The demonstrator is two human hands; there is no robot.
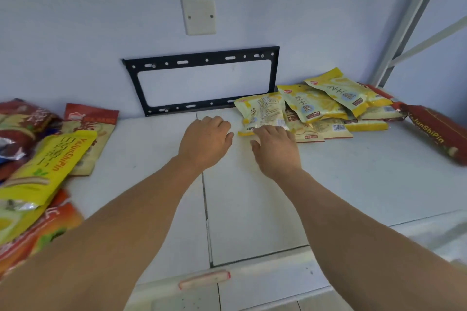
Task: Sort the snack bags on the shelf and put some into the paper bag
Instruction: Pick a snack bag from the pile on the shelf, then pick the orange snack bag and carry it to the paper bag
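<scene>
Head view, looking down: a white shelf [156, 149] spans the whole width, its surface made of panels with a dark seam running front to back between the two forearms. Behind it stands a pale wall carrying a black metal bracket frame [202, 81] and, above that, a blank cover plate [199, 15]. A grey shelf upright [414, 20] rises at the right rear.

Snack bags lie in two groups. At the left edge is a mixed pile of red, orange and yellow bags [38, 159], topped by a long yellow bag marked "YaJunShiPin". At the right rear is a pile of pale yellow bags [328, 108], overlapping one another, with a long red bag [434, 134] lying just beside them at the far right. The centre of the shelf between the groups is bare.

The nearest yellow bag [262, 112] of the right pile lies printed-back up at the pile's left end.

The right hand [275, 150] is palm down with its fingertips touching the near edge of that bag; whether the fingers grip it cannot be told. The left hand [204, 141] is palm down just left of the same bag, fingers loosely curled, holding nothing.

A small red-and-white label [204, 279] sits on the shelf's front lip.
</scene>
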